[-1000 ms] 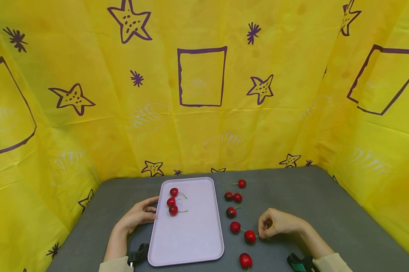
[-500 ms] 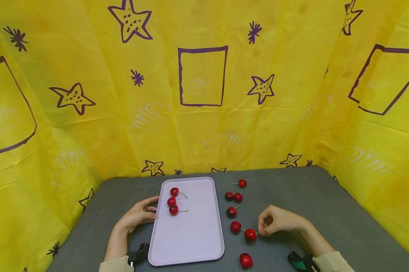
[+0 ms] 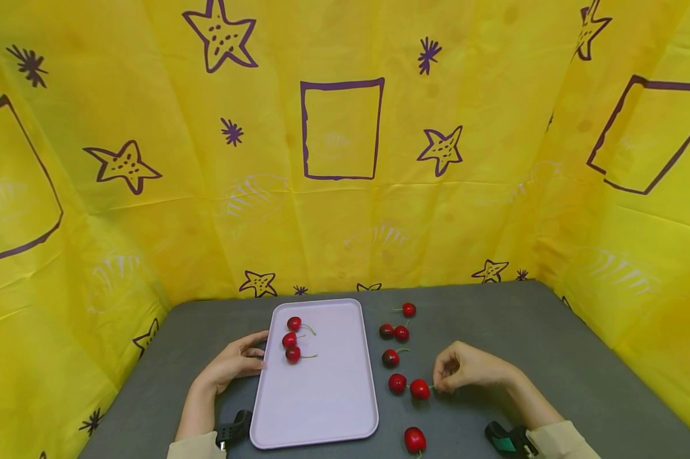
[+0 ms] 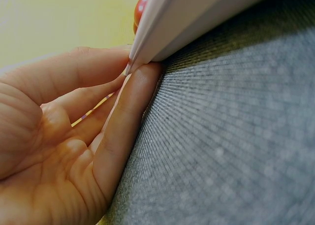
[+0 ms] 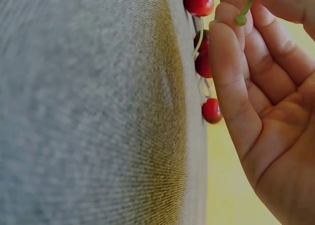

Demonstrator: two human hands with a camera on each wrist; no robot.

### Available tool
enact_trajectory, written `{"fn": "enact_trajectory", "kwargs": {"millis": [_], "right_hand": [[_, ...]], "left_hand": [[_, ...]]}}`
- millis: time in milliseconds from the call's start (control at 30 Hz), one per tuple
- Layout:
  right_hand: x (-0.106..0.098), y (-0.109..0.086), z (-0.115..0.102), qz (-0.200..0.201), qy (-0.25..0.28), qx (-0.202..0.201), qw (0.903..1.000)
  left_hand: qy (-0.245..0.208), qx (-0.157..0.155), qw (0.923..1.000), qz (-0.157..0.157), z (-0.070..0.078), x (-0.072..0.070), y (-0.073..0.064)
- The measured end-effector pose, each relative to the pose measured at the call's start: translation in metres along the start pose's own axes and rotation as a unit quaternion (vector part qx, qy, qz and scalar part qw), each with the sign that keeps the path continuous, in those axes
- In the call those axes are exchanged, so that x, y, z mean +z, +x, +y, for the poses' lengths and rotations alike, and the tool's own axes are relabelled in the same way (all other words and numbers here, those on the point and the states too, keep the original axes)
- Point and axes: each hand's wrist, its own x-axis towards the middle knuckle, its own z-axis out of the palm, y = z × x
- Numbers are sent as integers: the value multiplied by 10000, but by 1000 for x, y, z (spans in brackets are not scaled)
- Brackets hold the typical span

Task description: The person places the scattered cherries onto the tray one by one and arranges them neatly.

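My left hand (image 3: pixel 233 364) holds the left rim of a pale lilac tray (image 3: pixel 322 408); in the left wrist view the thumb lies at the rim and a fingertip tucks under it. Three red cherries with green stems, one being the top cherry (image 3: pixel 294 324), lie in the tray's upper left. To the right of the tray, my right hand (image 3: pixel 472 368) pinches the stem of a red cherry (image 3: pixel 419 389). That green stem (image 5: pixel 242 17) shows its end between thumb and finger in the right wrist view. Whether this cherry touches the table cannot be told.
Several more cherries lie in a loose column on the dark grey table (image 3: pixel 511 319): a far cherry (image 3: pixel 409 310), a cherry (image 3: pixel 397 383) beside the held one, and a near cherry (image 3: pixel 415 440). A yellow patterned cloth (image 3: pixel 345 223) closes off the back and sides.
My right hand has moved slightly away from me, and the pinched cherry has shifted with it, a little up and left in view. The left hand and tray stay put.
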Motion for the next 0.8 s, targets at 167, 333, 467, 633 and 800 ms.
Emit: {"fn": "enact_trajectory", "kwargs": {"millis": [167,333,467,633,800], "right_hand": [[0,3,-5,91,-98,-123,9998],[0,7,-8,191,-188,-184,9995],[1,10,-10,242,-220,-214,9992],[2,14,-11,327,-274,-254,9988],[3,19,-12,458,-360,-360,9977]], "left_hand": [[33,-7,10000,25,0,0,0],[30,12,10000,41,0,0,0],[-1,20,10000,33,0,0,0],[-14,28,10000,16,0,0,-1],[-20,54,10000,5,-1,0,-1]]}}
